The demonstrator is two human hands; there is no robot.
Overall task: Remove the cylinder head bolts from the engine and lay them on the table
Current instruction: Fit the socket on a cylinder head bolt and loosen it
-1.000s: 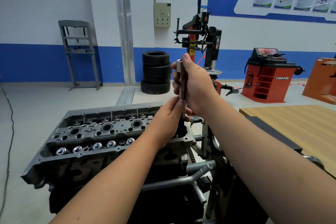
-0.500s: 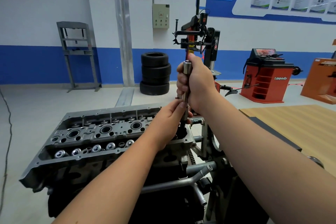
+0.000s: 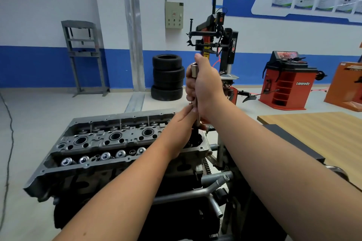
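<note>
A long steel tool (image 3: pixel 196 101) is held upright over the head (image 3: pixel 125 139) of the engine (image 3: pixel 117 182), and both hands are closed on it. The right hand (image 3: pixel 205 88) is wrapped round the upper shaft, just under the socket-like top end, with the thumb raised behind it; this high grip is probably chosen so that the shaft can be kept vertical and lifted or turned without leaning. The left hand (image 3: pixel 184 123), directly below the right and touching it, is pinched round the lower shaft where it enters a dark bore at the end of the head nearest both hands, apparently to guide the tip and steady whatever hangs on it. No bolt is seen: the one being worked is judged to be in that bore or on the hidden tip (fingers and shadow cover the spot), so it cannot be told whether it is already free of its thread. The other bolt holes, to the left of the left hand along the head, are too dark to be read as full or empty. The table (image 3: pixel 317 135) is found to the right of the right forearm, near enough for a bolt to be laid there with one swing, and no bolts are made out on the part that shows.
</note>
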